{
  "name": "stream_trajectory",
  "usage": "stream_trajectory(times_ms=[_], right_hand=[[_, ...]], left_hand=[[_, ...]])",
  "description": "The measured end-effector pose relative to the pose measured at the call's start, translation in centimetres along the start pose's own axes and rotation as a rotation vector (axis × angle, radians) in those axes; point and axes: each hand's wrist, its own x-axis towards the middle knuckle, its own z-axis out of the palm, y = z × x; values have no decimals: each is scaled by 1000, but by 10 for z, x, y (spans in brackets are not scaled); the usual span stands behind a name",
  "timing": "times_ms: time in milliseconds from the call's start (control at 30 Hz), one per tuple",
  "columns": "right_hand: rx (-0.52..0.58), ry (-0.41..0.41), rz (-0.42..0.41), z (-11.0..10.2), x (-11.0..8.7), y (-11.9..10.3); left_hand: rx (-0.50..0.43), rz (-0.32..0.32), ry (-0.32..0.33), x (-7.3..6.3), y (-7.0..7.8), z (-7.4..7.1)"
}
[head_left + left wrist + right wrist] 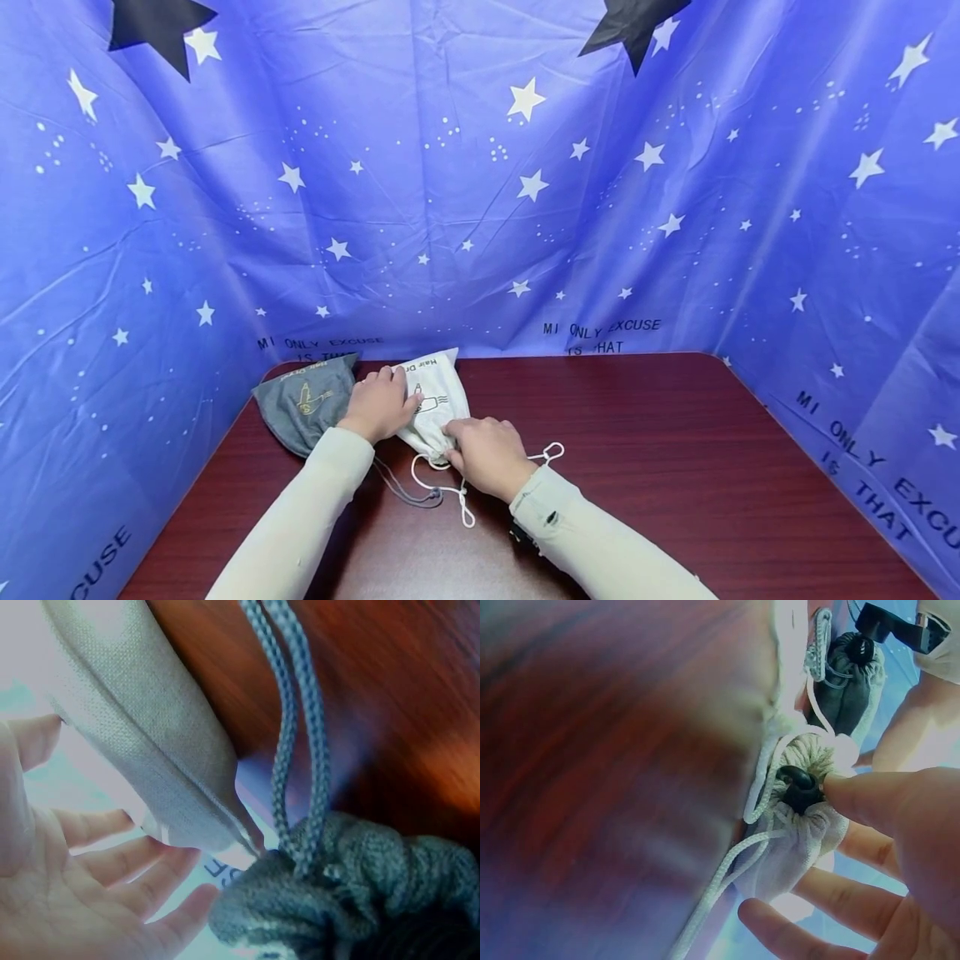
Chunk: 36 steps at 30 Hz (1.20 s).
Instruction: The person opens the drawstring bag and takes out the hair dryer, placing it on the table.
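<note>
A white drawstring bag (455, 402) printed "Hair Dr…" with a hair dryer drawing lies between both hands. My left hand (379, 405) rests along its left side; the left wrist view shows those fingers spread and nearly straight against the cloth. At the gathered neck, my right hand (491, 454) touches the bag with thumb and fingers, loosely extended in the right wrist view. A black loop (801, 791) pokes out of the white bag's neck. Left of the left hand is a similar grey drawstring bag (296, 412) with a gold print. What is inside the bags is hidden.
The white cords (465, 506) trail toward the front, beside the grey cord (411, 497). Both bags lie at the back left of the dark red wooden table (637, 450). A blue star-patterned curtain (450, 192) encloses the back and sides.
</note>
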Motion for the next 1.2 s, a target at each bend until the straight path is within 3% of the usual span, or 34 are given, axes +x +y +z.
stream_trajectory(times_ms=[233,700,1200], right_hand=[[29,30,-2,-4,-7,4],[45,49,-8,-11,-21,8],[36,83,-52,-13,-39,14]], left_hand=[[-2,30,15,0,8,1],[-19,5,36,-7,25,0],[-85,13,61,-21,33,8]])
